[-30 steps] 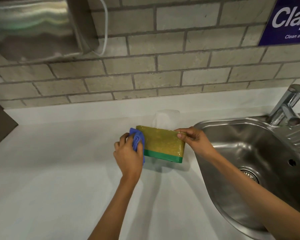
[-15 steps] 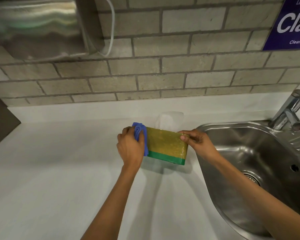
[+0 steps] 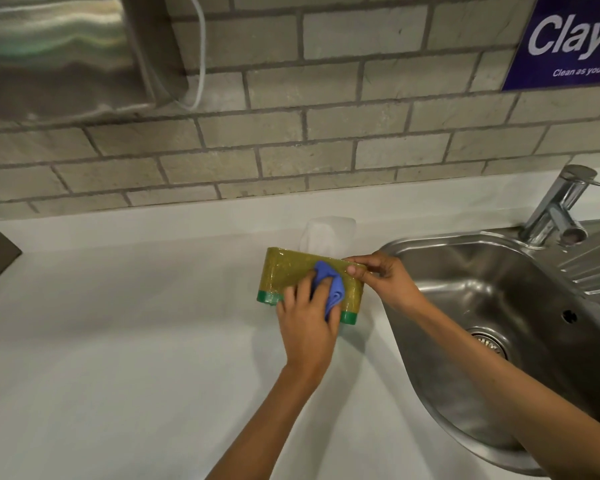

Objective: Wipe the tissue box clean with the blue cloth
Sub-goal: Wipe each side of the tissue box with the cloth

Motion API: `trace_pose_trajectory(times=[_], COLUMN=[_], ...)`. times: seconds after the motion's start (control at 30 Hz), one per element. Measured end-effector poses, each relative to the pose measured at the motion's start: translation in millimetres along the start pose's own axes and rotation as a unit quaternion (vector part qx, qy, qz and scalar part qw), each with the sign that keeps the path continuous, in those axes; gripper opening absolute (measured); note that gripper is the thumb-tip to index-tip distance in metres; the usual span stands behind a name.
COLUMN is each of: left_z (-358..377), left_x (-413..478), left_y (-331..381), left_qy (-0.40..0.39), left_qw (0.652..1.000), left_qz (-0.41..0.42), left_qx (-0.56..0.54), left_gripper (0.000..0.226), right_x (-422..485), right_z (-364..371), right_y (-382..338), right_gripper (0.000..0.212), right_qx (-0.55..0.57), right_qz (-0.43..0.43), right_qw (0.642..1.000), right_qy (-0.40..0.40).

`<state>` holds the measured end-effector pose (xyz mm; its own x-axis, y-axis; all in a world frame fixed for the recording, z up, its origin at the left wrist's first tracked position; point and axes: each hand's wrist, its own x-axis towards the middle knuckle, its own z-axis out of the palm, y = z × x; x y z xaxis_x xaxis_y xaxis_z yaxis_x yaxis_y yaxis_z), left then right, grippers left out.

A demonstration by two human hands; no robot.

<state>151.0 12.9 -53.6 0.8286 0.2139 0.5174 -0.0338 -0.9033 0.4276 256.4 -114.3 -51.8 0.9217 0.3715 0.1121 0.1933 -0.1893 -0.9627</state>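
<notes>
The tissue box [image 3: 286, 271] is olive-gold and glossy with a green band along its bottom edge, standing on the white counter [image 3: 118, 341] just left of the sink. A white tissue [image 3: 326, 233] sticks up behind its top. My left hand [image 3: 307, 327] presses the bunched blue cloth [image 3: 329, 284] against the box's front face, right of its middle. My right hand [image 3: 385, 275] pinches the box's upper right corner with thumb and fingers. The cloth and my left hand hide part of the green band.
A stainless steel sink [image 3: 482, 306] with a drain sits right of the box, with a chrome tap [image 3: 558, 209] at its back. A steel dispenser [image 3: 59, 53] hangs on the brick wall at upper left, a purple sign [image 3: 575, 39] at upper right.
My left hand has slid the blue cloth from the box's left end rightward across the front face. My right hand still holds the right corner.
</notes>
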Motion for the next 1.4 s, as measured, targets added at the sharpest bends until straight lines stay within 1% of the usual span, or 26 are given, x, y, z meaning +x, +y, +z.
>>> trace_pose_trajectory(times=[0.1,0.13,0.17,0.2,0.27,0.33,0.4,0.47,0.53,0.6,0.67,0.73,0.87,0.97,1.0,1.07,1.13,1.2,1.23,1.27,1.33,1.4], left_z=[1.2,0.3,-1.0,-2.7,-6.7,-8.3,-6.4,-5.7,-5.0,-3.2,-0.1,2.5,6.2,8.1,8.5,8.4,6.6,3.4,2.3,1.9,3.2,5.7], left_x=[-5.3,-5.3,-4.9,-4.5,-2.6,0.1,3.0,7.0,11.7,13.1,10.1,4.9,-1.8,0.2,1.9,5.2,6.6,3.1,-0.5,-5.1,-15.1,-22.2], left_y=[1.8,-1.5,-6.4,-12.6,-26.6,-36.3,-37.9,-36.4,-39.4,-46.9,-54.0,-59.3,-68.4,-71.2,-71.7,-73.2,-77.0,-80.4,-81.0,-80.8,-77.6,-71.0], left_qy=[-0.004,-0.003,0.001,0.011,0.053,0.078,0.093,0.113,0.117,0.102,0.087,0.071,0.034,0.016,0.013,0.008,0.012,0.019,0.020,0.016,0.003,-0.009], left_qw=[0.995,0.993,0.993,0.996,0.997,0.982,0.966,0.937,0.894,0.856,0.827,0.812,0.808,0.810,0.810,0.806,0.805,0.800,0.796,0.793,0.790,0.789], left_qz=[0.097,0.117,0.113,0.083,-0.031,-0.143,-0.190,-0.235,-0.305,-0.362,-0.395,-0.411,-0.421,-0.420,-0.420,-0.421,-0.423,-0.430,-0.434,-0.437,-0.441,-0.435], left_qx=[0.028,0.031,0.025,0.006,-0.052,-0.100,-0.150,-0.233,-0.308,-0.354,-0.390,-0.408,-0.410,-0.408,-0.410,-0.416,-0.416,-0.417,-0.421,-0.423,-0.427,-0.434], left_gripper=[0.036,0.032,0.029,0.030,0.030,0.029,0.022,0.007,0.011,0.012,0.012,0.014,0.021,0.020,0.019,0.019,0.019,0.019,0.018,0.018,0.017,0.014], right_x=[-0.7,-1.1,-1.9,-3.1,-7.4,-13.4,-17.7,-21.5,-25.9,-31.7,-37.5,-41.3,-41.5,-39.5,-39.0,-39.9,-40.7,-37.6,-34.5,-31.3,-25.1,-22.5], right_z=[-0.8,-0.9,-0.5,0.4,3.1,6.2,10.0,15.6,23.9,33.8,43.6,52.8,66.8,75.4,76.6,72.8,57.3,32.0,18.9,7.8,-5.9,-7.7], right_y=[-0.4,-0.4,-0.5,-1.0,-3.2,-6.1,-7.8,-9.2,-11.4,-12.8,-9.5,-3.5,7.7,7.1,6.5,8.2,10.6,11.4,12.9,15.9,26.1,33.5], right_gripper=[0.023,0.023,0.024,0.025,0.024,0.023,0.023,0.028,0.032,0.034,0.031,0.026,0.022,0.023,0.025,0.034,0.041,0.042,0.044,0.045,0.045,0.046], right_qx=[-0.024,-0.029,-0.035,-0.042,-0.053,-0.067,-0.116,-0.170,-0.213,-0.264,-0.314,-0.357,-0.425,-0.459,-0.460,-0.431,-0.364,-0.289,-0.266,-0.257,-0.245,-0.171], right_qz=[-0.008,-0.009,-0.010,-0.013,-0.021,-0.037,-0.053,-0.069,-0.099,-0.139,-0.179,-0.215,-0.261,-0.250,-0.247,-0.251,-0.240,-0.165,-0.114,-0.066,0.006,0.071], right_qw=[1.000,1.000,0.999,0.999,0.998,0.997,0.991,0.982,0.970,0.953,0.931,0.908,0.863,0.849,0.849,0.863,0.890,0.924,0.937,0.948,0.965,0.983], right_qy=[-0.003,-0.001,0.003,0.007,0.011,0.011,0.023,0.047,0.058,0.052,0.047,0.054,0.080,0.083,0.080,0.085,0.131,0.189,0.194,0.175,0.095,0.004])
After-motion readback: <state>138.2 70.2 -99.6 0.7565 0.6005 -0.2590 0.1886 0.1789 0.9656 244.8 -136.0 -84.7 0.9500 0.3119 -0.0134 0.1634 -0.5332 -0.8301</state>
